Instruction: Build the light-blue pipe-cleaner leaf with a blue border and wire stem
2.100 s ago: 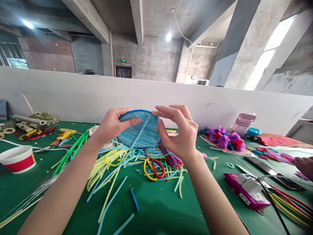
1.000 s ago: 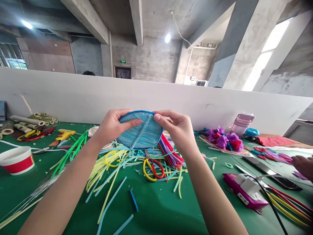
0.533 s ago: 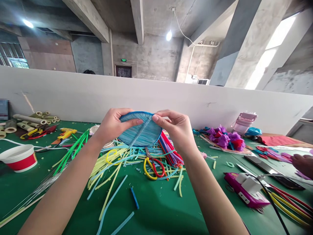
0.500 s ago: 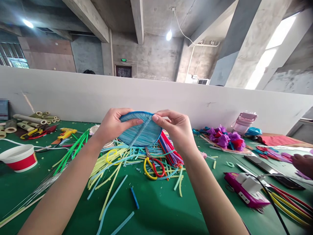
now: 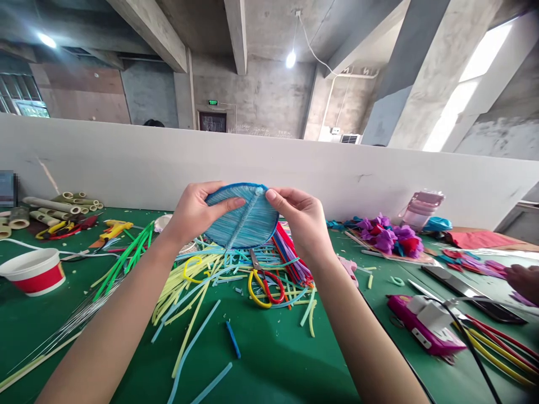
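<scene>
Both hands hold up a blue oval fan-like piece (image 5: 248, 221), with a dark blue fuzzy rim and a lighter rib running down it. My left hand (image 5: 201, 209) grips its left side, thumb flat on the face and fingers behind. At the upper right rim, my right hand (image 5: 301, 216) pinches the edge near the rib's top end. Below the piece lie scissors (image 5: 265, 283) with yellow and red handles. Around them spread yellow pipe cleaners (image 5: 181, 286), light blue strips (image 5: 196, 336) and a bundle of red and purple pipe cleaners (image 5: 292, 258).
Left are a paper cup (image 5: 36, 272), a yellow glue gun (image 5: 115, 229), green stems (image 5: 126, 258) and bamboo pieces (image 5: 63, 207). Right are purple and red flowers (image 5: 389, 238), a pink bottle (image 5: 422, 207), a magenta power strip (image 5: 423, 331), a phone (image 5: 471, 292) and another person's hand (image 5: 524, 283).
The blue piece has risen slightly and tilted, its rib's top end now showing beside my right thumb. My right hand has shifted a little at the rim.
</scene>
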`<action>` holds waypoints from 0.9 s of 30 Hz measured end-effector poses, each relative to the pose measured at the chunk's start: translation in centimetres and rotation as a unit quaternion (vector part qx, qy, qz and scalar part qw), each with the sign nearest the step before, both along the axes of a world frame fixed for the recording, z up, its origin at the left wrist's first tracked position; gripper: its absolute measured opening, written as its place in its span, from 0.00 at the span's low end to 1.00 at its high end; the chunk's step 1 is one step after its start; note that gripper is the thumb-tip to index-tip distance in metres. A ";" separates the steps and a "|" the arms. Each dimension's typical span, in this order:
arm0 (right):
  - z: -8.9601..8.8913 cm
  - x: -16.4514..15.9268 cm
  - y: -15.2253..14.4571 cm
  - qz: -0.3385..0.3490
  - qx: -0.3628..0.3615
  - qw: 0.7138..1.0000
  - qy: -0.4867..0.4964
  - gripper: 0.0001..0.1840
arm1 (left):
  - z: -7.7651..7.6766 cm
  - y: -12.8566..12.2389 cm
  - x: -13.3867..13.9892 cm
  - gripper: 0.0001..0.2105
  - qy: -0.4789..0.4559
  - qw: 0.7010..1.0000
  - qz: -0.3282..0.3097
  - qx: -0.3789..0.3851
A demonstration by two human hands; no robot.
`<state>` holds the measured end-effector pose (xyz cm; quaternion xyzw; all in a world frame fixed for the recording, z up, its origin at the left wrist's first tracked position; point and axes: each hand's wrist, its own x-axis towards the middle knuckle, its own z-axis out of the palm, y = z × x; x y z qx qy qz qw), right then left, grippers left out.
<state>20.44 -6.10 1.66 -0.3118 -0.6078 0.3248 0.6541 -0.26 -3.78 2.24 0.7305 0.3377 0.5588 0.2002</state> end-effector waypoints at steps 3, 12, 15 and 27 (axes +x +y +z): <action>-0.2 -0.1 0.2 0.013 0.006 1.000 0.013 0.15 | 0.0 -0.1 0.0 0.18 -0.010 1.000 -0.007 -0.008; -0.4 -0.5 0.2 -0.031 0.050 0.998 0.011 0.14 | -0.1 -0.2 0.3 0.18 -0.031 0.999 -0.029 -0.030; -0.5 -0.5 0.2 -0.018 0.042 0.999 0.016 0.14 | -0.1 -0.2 0.3 0.17 -0.041 0.998 -0.029 -0.034; -0.7 -0.5 0.3 -0.015 0.038 0.999 0.021 0.15 | -0.3 0.3 -0.1 0.18 -0.067 0.996 -0.042 -0.026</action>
